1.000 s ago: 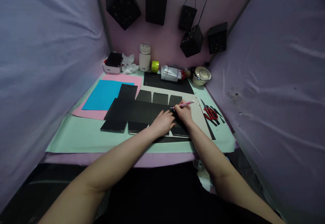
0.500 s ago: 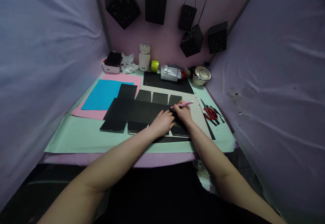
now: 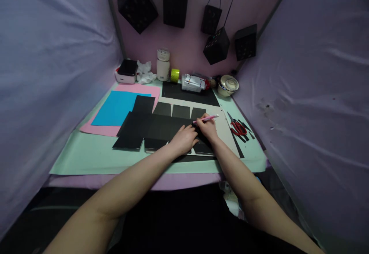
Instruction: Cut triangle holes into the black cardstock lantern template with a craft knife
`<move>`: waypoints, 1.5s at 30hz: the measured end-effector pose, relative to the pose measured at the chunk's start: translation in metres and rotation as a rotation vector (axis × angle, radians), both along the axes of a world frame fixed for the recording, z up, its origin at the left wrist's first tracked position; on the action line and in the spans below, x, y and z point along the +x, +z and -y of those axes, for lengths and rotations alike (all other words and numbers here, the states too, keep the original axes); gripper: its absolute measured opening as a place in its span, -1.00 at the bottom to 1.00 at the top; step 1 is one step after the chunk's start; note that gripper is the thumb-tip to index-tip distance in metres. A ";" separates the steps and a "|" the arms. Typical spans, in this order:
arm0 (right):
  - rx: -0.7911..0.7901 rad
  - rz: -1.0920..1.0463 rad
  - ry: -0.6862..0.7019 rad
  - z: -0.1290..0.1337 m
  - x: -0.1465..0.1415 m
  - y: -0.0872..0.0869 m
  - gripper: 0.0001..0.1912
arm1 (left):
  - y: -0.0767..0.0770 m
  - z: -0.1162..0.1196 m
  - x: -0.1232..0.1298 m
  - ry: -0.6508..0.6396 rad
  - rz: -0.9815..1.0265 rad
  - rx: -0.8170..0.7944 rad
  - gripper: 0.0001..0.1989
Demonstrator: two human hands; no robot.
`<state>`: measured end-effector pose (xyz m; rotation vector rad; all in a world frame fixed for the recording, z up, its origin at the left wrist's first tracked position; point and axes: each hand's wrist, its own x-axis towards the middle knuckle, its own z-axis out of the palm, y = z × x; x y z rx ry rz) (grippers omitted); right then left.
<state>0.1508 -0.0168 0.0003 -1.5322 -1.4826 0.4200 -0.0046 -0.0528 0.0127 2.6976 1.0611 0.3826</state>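
A sheet of black card (image 3: pixel 155 125) cut with several flaps along its far and near edges lies across the middle of the table. My left hand (image 3: pixel 184 139) rests flat on it with the fingers spread. Just to the right, my right hand (image 3: pixel 207 127) grips a pink pen-like tool (image 3: pixel 209 118), its tip down at the card beside my left fingertips. Whether the tool is a pen or a craft knife is too small to tell. Beneath the card lies a pale board (image 3: pixel 223 135), and another black sheet pokes out under that.
Red-handled scissors (image 3: pixel 238 127) lie at the right among black paper strips (image 3: pixel 250 131). Blue paper (image 3: pixel 112 108) and pink paper (image 3: pixel 86 128) are at the left. Along the back stand a white bottle (image 3: pixel 163 65), yellow tape (image 3: pixel 175 75) and a round lidded pot (image 3: pixel 228 86). Black boxes (image 3: pixel 216 46) hang behind.
The view has shifted very slightly. Both hands and the pink tool stay at nearly the same place on the black card.
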 end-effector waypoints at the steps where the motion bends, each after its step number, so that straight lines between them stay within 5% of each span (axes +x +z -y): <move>1: 0.004 0.002 -0.001 0.000 0.000 0.000 -0.77 | 0.000 0.000 0.000 0.000 -0.001 0.001 -0.81; 45: -0.002 0.005 0.028 0.000 -0.001 -0.001 -0.79 | -0.002 -0.002 0.000 -0.006 0.004 0.012 -0.79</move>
